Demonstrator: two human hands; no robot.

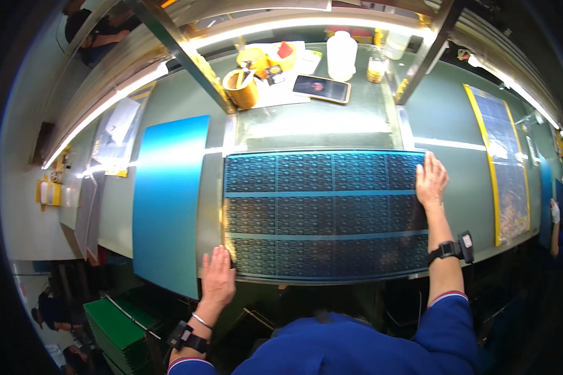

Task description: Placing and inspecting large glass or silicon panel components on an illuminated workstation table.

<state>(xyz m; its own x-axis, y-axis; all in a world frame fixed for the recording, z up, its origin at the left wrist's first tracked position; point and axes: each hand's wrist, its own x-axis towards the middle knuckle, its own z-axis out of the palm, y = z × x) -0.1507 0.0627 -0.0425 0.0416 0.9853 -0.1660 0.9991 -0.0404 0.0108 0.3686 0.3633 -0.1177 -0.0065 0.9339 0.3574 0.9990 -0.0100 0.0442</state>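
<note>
A wide dark panel (325, 215) with rows of small repeated patterns, split by blue bands, lies flat on the pale green worktop in front of me. At its near left corner rests my left hand (218, 278), fingers stretched out along the edge. My right hand (431, 180) lies over the far right corner, palm down with fingers extended. Neither hand is wrapped round anything. To the left of the patterned panel lies a plain shiny blue sheet (167, 200), its near end reaching the front of the bench.
Behind the panel stand an orange-brown cup (241, 89) with tools, a phone (321, 89), a white bottle (341, 57) and a small jar (376, 69). Metal posts frame this part. A yellow-edged clear sheet (500, 165) lies right; stacked green boards (122, 328) stand lower left. Other people are at the sides.
</note>
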